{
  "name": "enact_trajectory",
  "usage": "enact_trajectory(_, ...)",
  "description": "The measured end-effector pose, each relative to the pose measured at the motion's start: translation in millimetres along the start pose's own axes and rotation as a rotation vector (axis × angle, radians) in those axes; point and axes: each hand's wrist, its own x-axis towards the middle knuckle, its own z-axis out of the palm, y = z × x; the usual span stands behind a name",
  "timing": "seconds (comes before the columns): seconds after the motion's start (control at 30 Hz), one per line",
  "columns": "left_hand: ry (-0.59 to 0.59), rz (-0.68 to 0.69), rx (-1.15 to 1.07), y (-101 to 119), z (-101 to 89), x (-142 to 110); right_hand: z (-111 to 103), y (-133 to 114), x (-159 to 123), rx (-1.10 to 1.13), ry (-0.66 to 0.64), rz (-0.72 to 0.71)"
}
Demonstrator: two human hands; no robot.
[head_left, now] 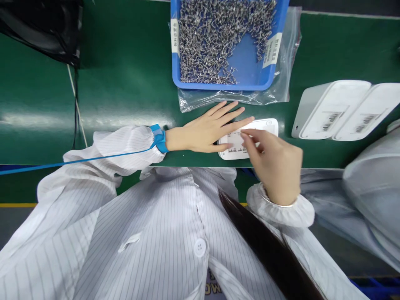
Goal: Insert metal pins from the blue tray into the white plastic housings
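Note:
A white plastic device with rounded corners and a printed label (270, 126) lies flat on the bench under my hands. My left hand (211, 129) is spread out, its fingertips over the left part of the device; a blue wrist strap (160, 138) circles that wrist. Over the device's middle, my right hand (271, 160) is closed in a pinch, thumb against forefinger. Whatever sits between those fingertips is too small or hidden to make out. Just beyond my left fingers stands a blue tray (250, 62) holding many small metal pins or screws.
The tray rests on a clear plastic bag (200, 100). To the right, two white devices with barcode labels (336, 110) stand side by side. A black object (40, 29) with cables is at the upper left. Another person's grey sleeve (375, 187) shows at the right edge.

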Motion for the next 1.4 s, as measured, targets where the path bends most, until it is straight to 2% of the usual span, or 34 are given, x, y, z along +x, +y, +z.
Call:
enact_trajectory(0.03,0.014,-0.007,-0.009,-1,1.8,0,-7,-2,2,0.083,0.094,0.019)
enact_trajectory(0.1,0.044,-0.031,-0.021,-4,6.3,1,-17,-8,8,0.274,0.392,0.033)
enact_trajectory(0.2,0.089,-0.077,-0.013,-6,13.2,3,-16,-23,24,0.524,0.886,-0.079)
enact_trajectory(0.23,0.1,-0.089,-0.008,-7,14.8,4,-12,-29,30,0.583,0.976,-0.117)
enact_trajectory(0.27,0.109,-0.1,-0.003,-6,15.9,5,-7,-34,35,0.626,0.991,-0.132)
enact_trajectory(0.4,0.128,-0.125,0.003,-4,15.8,7,17,-44,45,0.659,0.759,0.057)
enact_trajectory(0.5,0.127,-0.122,0.007,-3,14.3,7,27,-33,44,0.684,0.739,0.168)
enact_trajectory(0.53,0.126,-0.123,0.009,-3,14.1,7,29,-27,42,0.699,0.678,0.151)
enact_trajectory(0.63,0.117,-0.139,0.008,-2,14.7,8,37,-8,40,0.694,0.352,0.024)
enact_trajectory(0.67,0.117,-0.143,0.004,-2,15.4,8,41,-5,40,0.677,0.296,0.003)
enact_trajectory(0.73,0.123,-0.144,-0.006,-2,17.0,9,48,-6,43,0.63,0.309,0.017)
enact_trajectory(0.8,0.131,-0.141,-0.012,-2,18.7,9,51,-17,49,0.578,0.419,0.092)
enact_trajectory(0.9,0.122,-0.142,-0.012,-3,20.1,10,43,-37,58,0.53,0.587,0.188)
enact_trajectory(0.97,0.118,-0.139,-0.014,-3,20.2,9,31,-44,63,0.623,0.666,0.156)
enact_trajectory(1.03,0.126,-0.131,-0.017,-3,20.1,9,20,-43,64,0.779,0.691,0.093)
enact_trajectory(1.1,0.133,-0.126,-0.016,-3,19.7,9,10,-34,63,0.856,0.599,0.065)
enact_trajectory(1.23,0.113,-0.136,-0.006,-2,18.3,10,0,-6,59,0.742,0.254,-0.022)
enact_trajectory(1.3,0.108,-0.136,-0.01,-2,17.8,10,0,6,58,0.718,0.191,-0.069)
enact_trajectory(1.4,0.111,-0.13,-0.008,-2,17.9,10,4,19,58,0.745,0.194,-0.1)
